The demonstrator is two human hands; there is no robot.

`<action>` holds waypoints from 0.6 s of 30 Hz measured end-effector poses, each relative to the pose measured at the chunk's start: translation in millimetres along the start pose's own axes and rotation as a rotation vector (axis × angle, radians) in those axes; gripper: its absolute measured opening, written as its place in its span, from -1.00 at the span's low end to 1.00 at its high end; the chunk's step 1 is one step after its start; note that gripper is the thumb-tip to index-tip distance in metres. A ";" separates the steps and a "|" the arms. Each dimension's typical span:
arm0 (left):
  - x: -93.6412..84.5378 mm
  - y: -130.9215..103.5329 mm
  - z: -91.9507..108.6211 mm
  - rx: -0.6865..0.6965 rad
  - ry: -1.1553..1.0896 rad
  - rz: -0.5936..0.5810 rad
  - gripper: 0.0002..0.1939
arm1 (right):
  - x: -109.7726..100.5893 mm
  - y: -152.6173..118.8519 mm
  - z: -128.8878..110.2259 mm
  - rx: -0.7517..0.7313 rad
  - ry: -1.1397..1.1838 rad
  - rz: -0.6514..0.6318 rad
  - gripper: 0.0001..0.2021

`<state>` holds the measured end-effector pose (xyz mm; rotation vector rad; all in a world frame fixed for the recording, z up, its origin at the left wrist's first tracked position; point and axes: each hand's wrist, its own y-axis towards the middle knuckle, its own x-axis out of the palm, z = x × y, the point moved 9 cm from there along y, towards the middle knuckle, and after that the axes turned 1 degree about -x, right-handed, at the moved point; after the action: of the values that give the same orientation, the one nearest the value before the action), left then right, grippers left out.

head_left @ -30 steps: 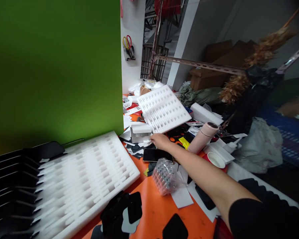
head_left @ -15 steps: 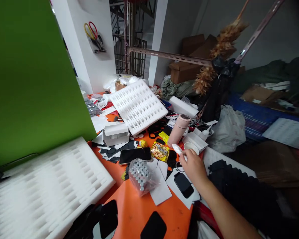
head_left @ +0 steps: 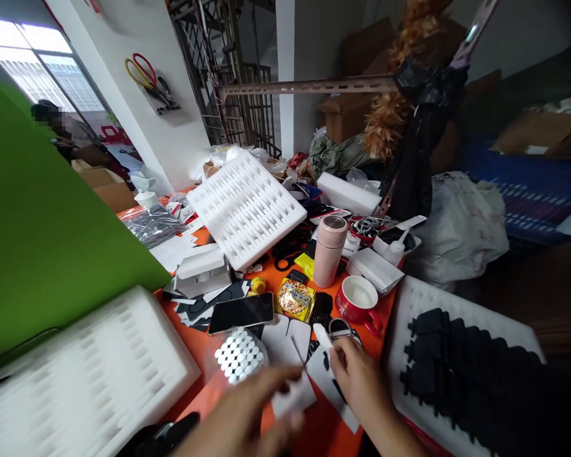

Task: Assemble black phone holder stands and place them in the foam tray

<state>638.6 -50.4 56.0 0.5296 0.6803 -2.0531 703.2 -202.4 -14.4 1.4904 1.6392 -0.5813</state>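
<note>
My right hand [head_left: 359,374] is closed on a small white piece, perhaps tissue or foam [head_left: 322,336], that pokes out past its fingertips. Smeared by motion, my left hand [head_left: 250,409] is low in the middle with fingers apart and nothing visible in it. It is just in front of a clear bag of silvery round pieces [head_left: 239,355]. White paper sheets [head_left: 288,339] lie between the two hands. Beyond my right hand is a red mug [head_left: 356,301]. A black phone [head_left: 242,312] and a yellow snack packet [head_left: 295,299] lie farther back.
A pink flask [head_left: 330,251] stands behind the mug. White slotted foam blocks lie at the back [head_left: 247,209] and the left [head_left: 99,368]. On the right, another foam tray [head_left: 413,292] bears black pieces [head_left: 457,355]. A green panel [head_left: 66,216] rises at the left.
My left hand has come into view from below. My right hand, still holding the white piece, has drawn lower and away from the mug. The view has turned left.
</note>
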 end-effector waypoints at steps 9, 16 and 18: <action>-81.5 179.7 -66.0 -0.463 0.572 0.170 -0.31 | -3.9 -23.1 10.6 -0.118 0.162 0.038 -0.85; -72.4 183.1 -105.9 -0.495 0.595 0.079 -0.67 | -0.8 -24.5 23.6 -0.131 0.136 0.029 -0.83; -73.8 179.3 -106.7 -0.453 0.580 0.060 -0.75 | -0.1 -21.5 23.0 -0.126 0.131 0.017 -0.84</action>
<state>840.7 -19.0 -28.6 0.8668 1.4068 -1.6080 688.6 -224.6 -31.1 1.4746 1.7278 -0.3707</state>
